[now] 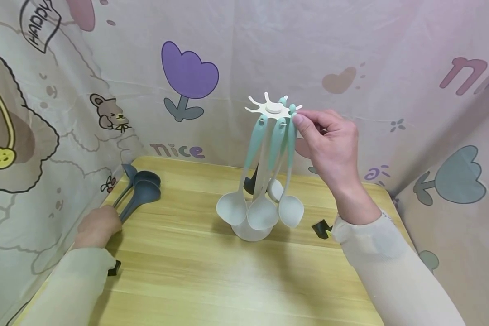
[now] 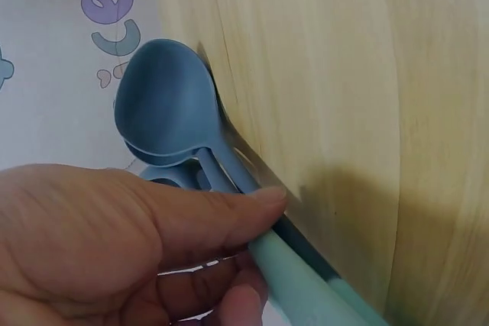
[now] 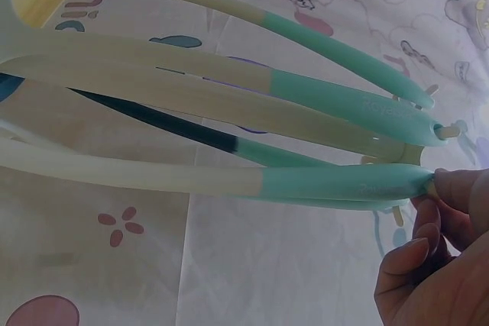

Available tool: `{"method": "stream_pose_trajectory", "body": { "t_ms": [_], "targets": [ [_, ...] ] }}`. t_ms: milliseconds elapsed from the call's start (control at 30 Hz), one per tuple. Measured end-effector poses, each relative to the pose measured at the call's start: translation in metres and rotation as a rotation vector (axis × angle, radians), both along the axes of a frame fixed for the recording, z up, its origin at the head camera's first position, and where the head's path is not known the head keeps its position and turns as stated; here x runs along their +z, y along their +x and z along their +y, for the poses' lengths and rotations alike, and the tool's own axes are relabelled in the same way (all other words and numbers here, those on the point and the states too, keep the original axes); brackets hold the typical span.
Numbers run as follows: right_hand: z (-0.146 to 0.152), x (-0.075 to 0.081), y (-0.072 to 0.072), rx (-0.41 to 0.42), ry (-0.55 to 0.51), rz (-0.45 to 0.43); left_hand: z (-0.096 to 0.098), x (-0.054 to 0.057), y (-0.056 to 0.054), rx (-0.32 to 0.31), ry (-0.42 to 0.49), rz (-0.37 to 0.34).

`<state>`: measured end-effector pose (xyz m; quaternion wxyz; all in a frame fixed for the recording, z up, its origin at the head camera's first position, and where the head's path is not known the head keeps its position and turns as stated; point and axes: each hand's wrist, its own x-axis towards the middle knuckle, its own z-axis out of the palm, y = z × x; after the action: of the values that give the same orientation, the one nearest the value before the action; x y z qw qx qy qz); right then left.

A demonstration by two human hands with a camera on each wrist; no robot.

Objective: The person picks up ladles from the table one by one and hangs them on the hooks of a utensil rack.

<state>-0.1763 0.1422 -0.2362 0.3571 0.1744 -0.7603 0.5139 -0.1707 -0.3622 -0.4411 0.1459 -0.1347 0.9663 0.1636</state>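
In the head view, my right hand (image 1: 334, 140) pinches the top end of a mint-handled white spoon (image 1: 291, 211) at the right side of a white utensil stand (image 1: 274, 107). The right wrist view shows thumb and fingertips on the end of its mint handle (image 3: 348, 182). Other mint-handled white ladles (image 1: 231, 208) hang from the stand's hooks, and a dark utensil (image 1: 250, 183) hangs behind. At the table's left edge, my left hand (image 1: 98, 226) grips a blue-grey spoon (image 2: 168, 101) by its handle, thumb on top. More blue-grey utensils (image 1: 129, 170) lie beside and beneath it.
The stand's round white base (image 1: 251, 232) rests on the wooden table (image 1: 179, 271). A small black object (image 1: 321, 229) is by the right sleeve, another black piece (image 1: 114, 268) by the left sleeve. Printed cloth (image 1: 261, 54) hangs behind and at both sides.
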Motion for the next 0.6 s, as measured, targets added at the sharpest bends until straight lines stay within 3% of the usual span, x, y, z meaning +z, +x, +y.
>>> {"method": "stream_pose_trajectory", "body": {
  "t_ms": [400, 600],
  "targets": [
    [0.0003, 0.0002, -0.0002, -0.003, 0.005, 0.002, -0.0048, 0.0011, -0.0038, -0.056, 0.046, -0.032],
    [0.0012, -0.0003, 0.0002, 0.001, 0.008, 0.011, -0.0072, -0.0015, -0.0029, -0.040, 0.015, -0.005]
  ]
}}
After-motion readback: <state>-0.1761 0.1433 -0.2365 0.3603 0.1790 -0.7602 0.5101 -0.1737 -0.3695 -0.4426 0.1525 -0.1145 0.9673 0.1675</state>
